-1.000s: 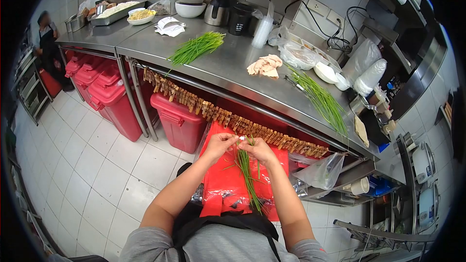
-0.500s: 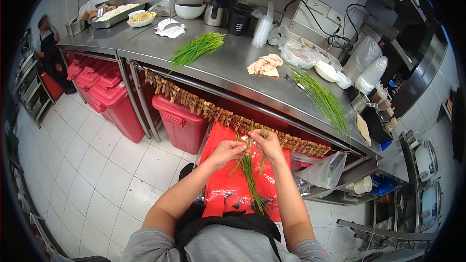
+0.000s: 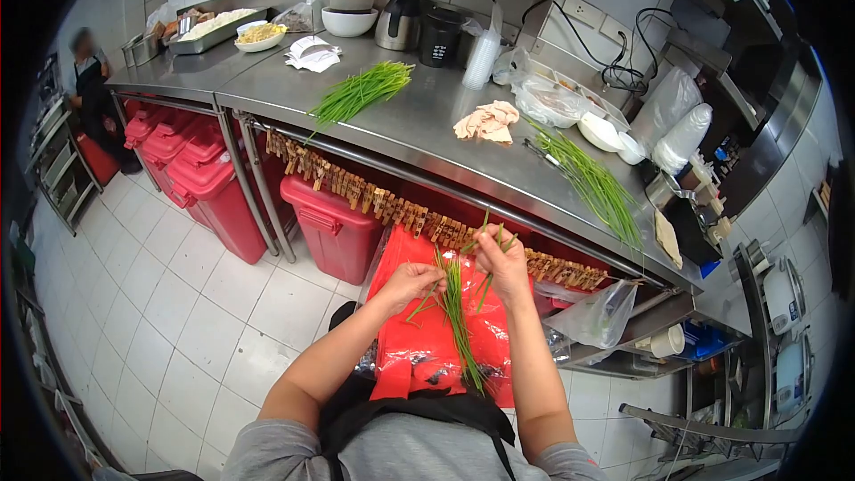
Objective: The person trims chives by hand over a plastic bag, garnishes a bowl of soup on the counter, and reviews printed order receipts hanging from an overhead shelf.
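Observation:
Over a shiny red plastic bag point(image 3: 405, 343) on my lap, my left hand point(image 3: 415, 285) pinches thin green chives point(image 3: 435, 292) near the middle bunch. My right hand point(image 3: 502, 263) is closed on a few chive stalks, whose ends poke out above and below the fingers. Between the two hands, a loose bunch of chives point(image 3: 461, 334) lies lengthwise down the bag. On the steel counter point(image 3: 419, 125) ahead are a pile of cut chives point(image 3: 365, 91) at left and a longer bunch point(image 3: 592, 180) at right.
Wooden clothespins point(image 3: 392, 203) hang in a row along the counter's front rail. Red lidded bins point(image 3: 329, 227) stand below. A crumpled pinkish cloth point(image 3: 486, 121), white bowls point(image 3: 601, 132) and a thermal jug point(image 3: 398, 20) sit on the counter. Another person point(image 3: 92, 80) stands far left.
My right hand has moved slightly right and up, away from the left hand, with stalks in it. My left hand has shifted slightly down and left.

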`<action>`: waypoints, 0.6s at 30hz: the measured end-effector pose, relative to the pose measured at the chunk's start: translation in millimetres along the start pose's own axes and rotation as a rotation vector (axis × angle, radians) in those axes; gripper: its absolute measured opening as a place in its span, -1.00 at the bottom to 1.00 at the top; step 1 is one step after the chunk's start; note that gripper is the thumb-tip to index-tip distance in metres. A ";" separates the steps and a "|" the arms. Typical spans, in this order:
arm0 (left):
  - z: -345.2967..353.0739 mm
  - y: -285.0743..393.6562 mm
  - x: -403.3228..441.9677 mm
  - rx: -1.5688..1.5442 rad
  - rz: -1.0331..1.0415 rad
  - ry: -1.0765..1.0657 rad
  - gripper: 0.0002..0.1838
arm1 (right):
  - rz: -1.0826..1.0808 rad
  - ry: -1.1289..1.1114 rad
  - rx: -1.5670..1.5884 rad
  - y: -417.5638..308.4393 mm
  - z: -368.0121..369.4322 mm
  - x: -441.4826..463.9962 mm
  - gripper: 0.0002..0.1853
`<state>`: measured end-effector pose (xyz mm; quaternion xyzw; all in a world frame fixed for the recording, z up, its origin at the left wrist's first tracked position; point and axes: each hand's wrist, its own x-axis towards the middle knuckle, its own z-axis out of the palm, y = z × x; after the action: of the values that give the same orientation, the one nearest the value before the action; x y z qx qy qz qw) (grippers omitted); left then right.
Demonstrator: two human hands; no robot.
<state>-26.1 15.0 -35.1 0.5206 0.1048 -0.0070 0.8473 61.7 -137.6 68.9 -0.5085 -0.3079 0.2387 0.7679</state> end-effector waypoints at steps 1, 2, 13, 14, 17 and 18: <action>-9.1 -4.7 5.2 0.054 0.012 0.019 -0.79 | 0.018 0.000 0.020 -6.3 2.1 1.2 -0.86; -19.3 -11.9 11.0 0.106 0.020 0.037 -0.78 | 0.045 0.010 0.045 -4.8 -0.1 1.8 -0.84; -8.7 4.6 -0.8 0.878 0.562 0.367 -0.80 | 0.561 0.130 -0.303 107.3 -68.1 -0.7 -0.83; -6.9 2.6 -0.2 0.863 0.557 0.359 -0.81 | 0.473 0.143 -0.587 126.5 -73.9 -2.3 -0.81; -1.5 -3.5 1.8 0.812 0.524 0.342 -0.82 | 0.395 0.160 -1.322 144.1 -63.5 -7.9 -0.65; 0.0 -5.3 1.9 0.797 0.501 0.341 -0.82 | 0.421 0.164 -1.374 137.3 -56.1 -10.9 -0.65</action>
<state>-24.8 12.8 -40.1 0.8066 0.1026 0.2426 0.5291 86.9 -129.9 -77.5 -0.9412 -0.2254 0.0953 0.2330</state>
